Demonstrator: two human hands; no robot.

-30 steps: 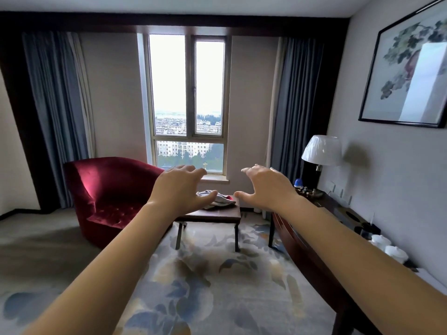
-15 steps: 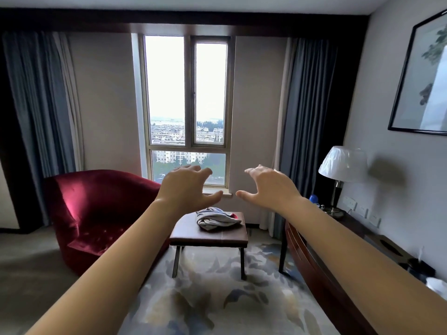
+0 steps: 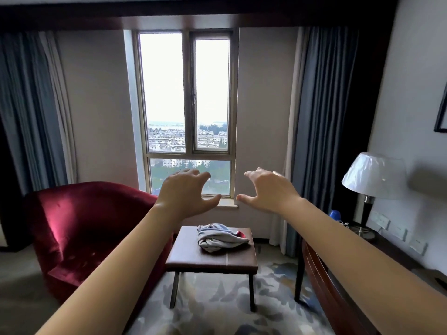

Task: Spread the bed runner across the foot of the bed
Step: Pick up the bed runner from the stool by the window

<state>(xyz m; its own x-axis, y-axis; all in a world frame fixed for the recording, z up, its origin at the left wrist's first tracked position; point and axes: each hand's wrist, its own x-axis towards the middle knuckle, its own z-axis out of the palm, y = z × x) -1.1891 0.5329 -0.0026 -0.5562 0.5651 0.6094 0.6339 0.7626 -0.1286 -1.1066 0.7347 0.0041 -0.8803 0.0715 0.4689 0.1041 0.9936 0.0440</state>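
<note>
A crumpled grey cloth with a red edge, possibly the folded bed runner, lies on a small brown stool in front of the window. My left hand and my right hand are stretched out side by side in the air, well above the cloth. Their fingers are spread and relaxed, palms down, and they hold nothing. No bed is in view.
A red velvet armchair stands left of the stool. A dark wooden desk with a white lamp runs along the right wall. A tall window with blue curtains is straight ahead. Patterned carpet covers the floor.
The view has tilted upward and drawn closer to the stool and window. Both hands stay outstretched and empty, now framed against the lower window pane.
</note>
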